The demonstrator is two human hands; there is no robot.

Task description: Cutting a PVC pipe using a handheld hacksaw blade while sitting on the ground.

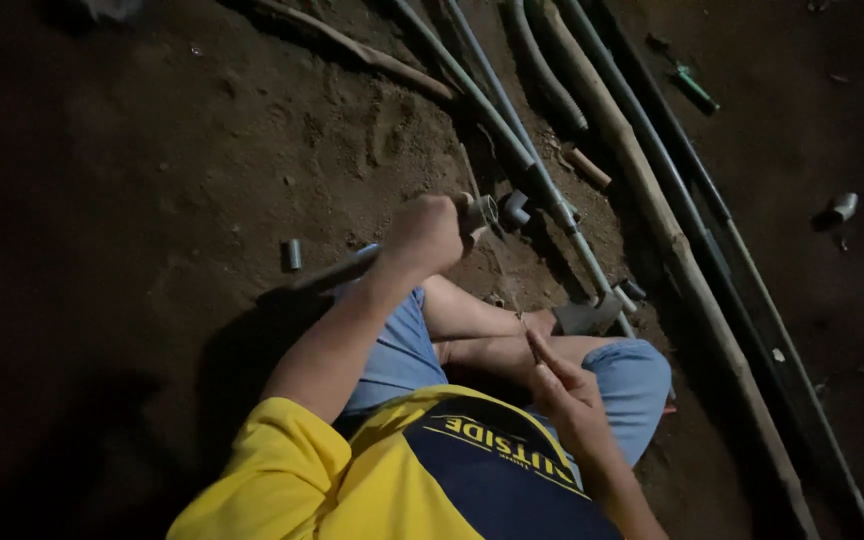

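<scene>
Closest to me, down at about 5 o'clock, my right hand (564, 388) is pinched around a thin stick-like thing (530, 340). It's too dim to tell whether it's a blade or a small brush, so I'll just call it a thin tool. Up at roughly 11 o'clock from that, my left hand (424, 235) is clenched tight around a short grey pipe (337, 270) with a fitting (482, 212) pushed on its open end, held just above my knees. If you ask me, the trick here is keeping the left wrist locked so the pipe mouth faces me squarely, then bringing the thin tool straight in rather than at an angle, otherwise it slips off the rim. I'd also keep the end off the dirt, since grit in a joint probably ruins the fit. A little spare coupling (294, 254) lies on the soil at 9 o'clock of my left hand, a grey elbow piece (515, 209) just past the fitting at 3 o'clock, and the long pipes (652, 180) run away toward 12 to 1 o'clock.
</scene>
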